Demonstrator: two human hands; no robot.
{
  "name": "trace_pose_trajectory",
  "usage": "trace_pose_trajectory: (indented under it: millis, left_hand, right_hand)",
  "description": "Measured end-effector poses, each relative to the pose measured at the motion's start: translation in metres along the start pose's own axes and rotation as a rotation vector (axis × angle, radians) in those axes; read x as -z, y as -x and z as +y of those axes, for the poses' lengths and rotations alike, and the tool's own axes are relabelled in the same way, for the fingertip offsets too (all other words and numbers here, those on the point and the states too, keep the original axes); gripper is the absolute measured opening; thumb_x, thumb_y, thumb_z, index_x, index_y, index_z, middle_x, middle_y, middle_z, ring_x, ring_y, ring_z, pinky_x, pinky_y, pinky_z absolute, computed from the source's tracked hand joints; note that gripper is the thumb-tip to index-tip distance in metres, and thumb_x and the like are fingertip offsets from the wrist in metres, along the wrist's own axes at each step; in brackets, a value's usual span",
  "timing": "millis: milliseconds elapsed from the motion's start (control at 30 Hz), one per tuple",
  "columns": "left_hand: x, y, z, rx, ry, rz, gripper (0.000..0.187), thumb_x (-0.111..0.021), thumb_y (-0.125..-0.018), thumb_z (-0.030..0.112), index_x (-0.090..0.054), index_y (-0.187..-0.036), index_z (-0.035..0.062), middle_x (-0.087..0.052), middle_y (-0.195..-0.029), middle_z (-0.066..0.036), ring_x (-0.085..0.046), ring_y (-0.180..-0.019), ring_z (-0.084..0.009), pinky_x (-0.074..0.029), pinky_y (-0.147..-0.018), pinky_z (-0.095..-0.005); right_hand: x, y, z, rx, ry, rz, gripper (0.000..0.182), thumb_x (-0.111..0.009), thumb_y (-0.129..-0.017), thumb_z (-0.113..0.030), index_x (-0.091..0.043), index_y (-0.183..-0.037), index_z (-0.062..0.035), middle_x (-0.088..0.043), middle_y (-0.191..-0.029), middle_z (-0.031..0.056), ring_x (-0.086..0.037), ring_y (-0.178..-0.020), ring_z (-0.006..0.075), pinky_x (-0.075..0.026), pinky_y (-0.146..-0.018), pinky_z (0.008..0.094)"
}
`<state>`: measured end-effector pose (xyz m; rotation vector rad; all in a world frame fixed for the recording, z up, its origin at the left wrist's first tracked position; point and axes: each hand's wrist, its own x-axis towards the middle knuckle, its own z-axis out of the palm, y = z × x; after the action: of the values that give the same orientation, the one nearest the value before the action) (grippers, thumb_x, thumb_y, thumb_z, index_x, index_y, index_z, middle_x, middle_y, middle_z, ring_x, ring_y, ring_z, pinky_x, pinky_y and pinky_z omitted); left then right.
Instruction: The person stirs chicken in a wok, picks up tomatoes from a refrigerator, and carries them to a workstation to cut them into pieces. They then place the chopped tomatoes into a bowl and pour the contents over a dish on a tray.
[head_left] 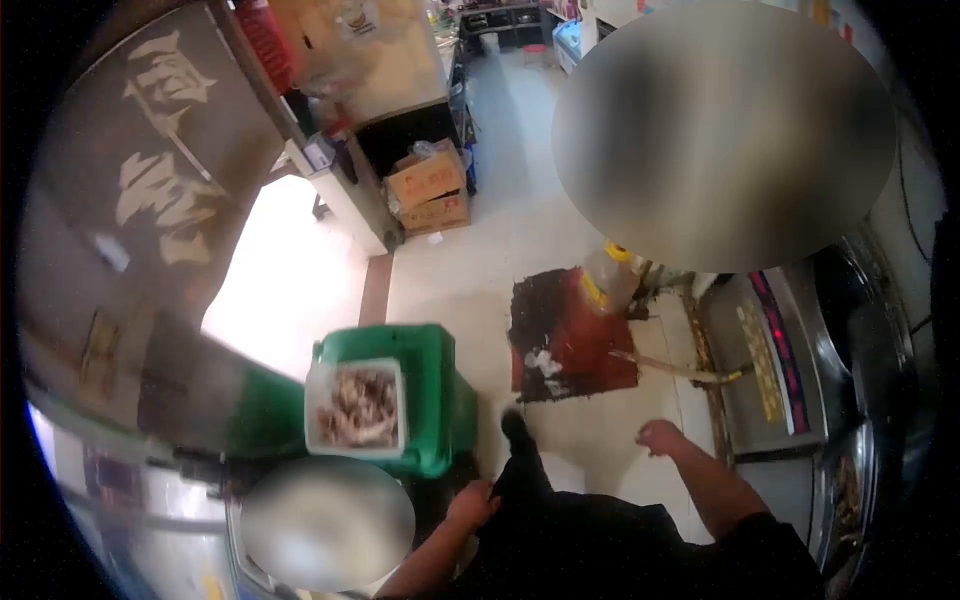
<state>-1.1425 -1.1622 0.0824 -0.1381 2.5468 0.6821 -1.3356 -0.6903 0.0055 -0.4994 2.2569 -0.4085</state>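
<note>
The right hand's fingers curl loosely, slightly apart, the left hand's I cannot tell, and the white tray at ten o'clock, on the green bin, is best kept level.

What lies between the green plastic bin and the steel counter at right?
Between bin and counter, the head view shows pale floor, the person's dark shoe, a black-and-red mat, a pale hose and a yellow-capped container.

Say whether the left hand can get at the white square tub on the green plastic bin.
Probably yes: the left hand is near the green plastic bin, and nothing visible blocks the way to the open white square tub.
</note>
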Motion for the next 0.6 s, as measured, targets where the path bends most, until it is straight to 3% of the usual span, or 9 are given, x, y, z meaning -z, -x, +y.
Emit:
trace_pose_trajectory:
  millis: [33,133,200,233,267,300,433,533,600]
  left_hand:
    - [0.031,-0.031,0.001,-0.002,-0.003,-0.011,0.045,-0.062,-0.087,0.034,-0.058,-0.124,0.0085,-0.059,-0.122,-0.019,-0.058,-0.111,-0.0377,-0.048,-0.094,-0.0458]
    - [0.158,-0.162,0.020,-0.038,0.026,-0.089,0.045,-0.061,-0.087,0.037,-0.058,-0.122,0.0077,-0.059,-0.122,-0.020,-0.059,-0.110,-0.0374,-0.048,-0.093,-0.0466]
    - [0.218,-0.266,0.019,-0.079,-0.158,-0.251,0.046,-0.059,-0.088,0.038,-0.057,-0.123,0.0079,-0.058,-0.123,-0.020,-0.058,-0.111,-0.0370,-0.048,-0.094,-0.0468]
    - [0.241,-0.318,0.011,-0.162,-0.138,-0.178,0.046,-0.058,-0.089,0.038,-0.057,-0.124,0.0080,-0.058,-0.122,-0.019,-0.058,-0.112,-0.0365,-0.047,-0.095,-0.0464]
    - [0.263,-0.363,0.006,-0.242,-0.121,-0.113,0.046,-0.057,-0.089,0.038,-0.057,-0.125,0.0080,-0.059,-0.122,-0.018,-0.057,-0.112,-0.0359,-0.047,-0.096,-0.0459]
    - [0.300,-0.398,0.019,-0.250,-0.120,-0.134,0.046,-0.057,-0.089,0.038,-0.057,-0.125,0.0080,-0.059,-0.122,-0.018,-0.057,-0.112,-0.0359,-0.047,-0.096,-0.0459]
    - [0.429,-0.572,0.048,-0.297,-0.140,-0.055,0.047,-0.056,-0.090,0.036,-0.055,-0.127,0.0065,-0.059,-0.124,-0.016,-0.056,-0.116,-0.0334,-0.045,-0.100,-0.0438]
    - [0.475,-0.708,0.032,-0.326,-0.133,-0.014,0.047,-0.056,-0.091,0.036,-0.055,-0.128,0.0061,-0.059,-0.127,-0.015,-0.055,-0.118,-0.0320,-0.044,-0.101,-0.0425]
    - [0.492,-0.797,0.010,-0.238,-0.133,0.011,0.046,-0.055,-0.091,0.035,-0.055,-0.128,0.0071,-0.058,-0.128,-0.015,-0.055,-0.119,-0.0318,-0.044,-0.101,-0.0417]
  right_hand:
    - [0.086,-0.004,-0.076,-0.212,-0.507,0.161,0.039,-0.073,-0.080,-0.034,-0.067,-0.106,-0.0065,-0.070,-0.089,0.0136,-0.069,-0.070,0.0237,-0.056,-0.065,0.0376]
    - [0.161,-0.123,-0.074,-0.229,-0.331,0.239,0.037,-0.071,-0.084,-0.034,-0.066,-0.101,-0.0019,-0.068,-0.077,0.0159,-0.065,-0.051,0.0222,-0.055,-0.057,0.0356]
    - [0.167,-0.149,-0.065,-0.274,-0.586,0.291,0.037,-0.062,-0.090,-0.036,-0.065,-0.070,-0.0047,-0.061,-0.058,0.0121,-0.064,-0.057,0.0249,-0.053,-0.061,0.0423]
    - [0.094,-0.197,0.035,0.131,0.244,0.288,0.035,-0.065,-0.087,-0.033,-0.063,-0.063,-0.0074,-0.059,-0.057,0.0091,-0.063,-0.057,0.0245,-0.053,-0.060,0.0408]
    - [0.101,-0.189,0.035,-0.221,-0.182,-0.114,0.033,-0.064,-0.087,-0.029,-0.063,-0.062,-0.0078,-0.062,-0.064,0.0108,-0.062,-0.062,0.0265,-0.052,-0.062,0.0424]
    - [0.115,-0.166,0.033,-0.027,0.219,-0.211,0.029,-0.064,-0.088,-0.029,-0.066,-0.072,-0.0054,-0.065,-0.070,0.0105,-0.063,-0.067,0.0224,-0.053,-0.062,0.0402]
    - [0.167,-0.143,0.056,-0.141,-0.390,-0.172,0.021,-0.070,-0.080,-0.024,-0.068,-0.085,-0.0045,-0.067,-0.076,0.0154,-0.067,-0.074,0.0261,-0.052,-0.069,0.0417]
    - [0.219,-0.212,0.093,0.190,-0.150,-0.004,0.027,-0.075,-0.075,-0.021,-0.070,-0.095,-0.0038,-0.069,-0.080,0.0191,-0.069,-0.080,0.0288,-0.051,-0.074,0.0428]
    - [0.291,-0.311,0.111,-0.088,-0.307,-0.207,0.028,-0.075,-0.074,-0.023,-0.070,-0.095,-0.0047,-0.068,-0.087,0.0189,-0.068,-0.086,0.0295,-0.051,-0.077,0.0428]
